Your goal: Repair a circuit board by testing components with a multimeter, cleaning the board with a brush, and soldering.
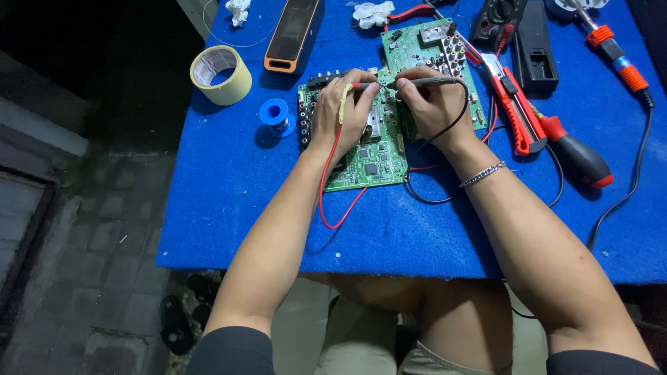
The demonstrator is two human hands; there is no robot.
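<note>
A green circuit board (pixel 372 163) lies on the blue table cover (pixel 229 173), with a second green board (pixel 417 42) behind it. My left hand (pixel 340 111) grips a red test probe (pixel 361 86), its red lead (pixel 326 201) trailing toward me over the wrist. My right hand (pixel 431 101) pinches a black test probe (pixel 427 82), whose black lead (pixel 424 194) loops below the wrist. Both probe tips meet over the middle of the near board. A metal bracelet (pixel 483 175) circles my right wrist.
A roll of beige tape (pixel 221 74) and a small blue solder spool (pixel 276 114) sit to the left. An orange-and-black case (pixel 292 35) lies at the back. A red utility knife (pixel 514 111), a red-handled screwdriver (pixel 577 156), a black meter (pixel 497 21), a soldering iron (pixel 615 52) lie right.
</note>
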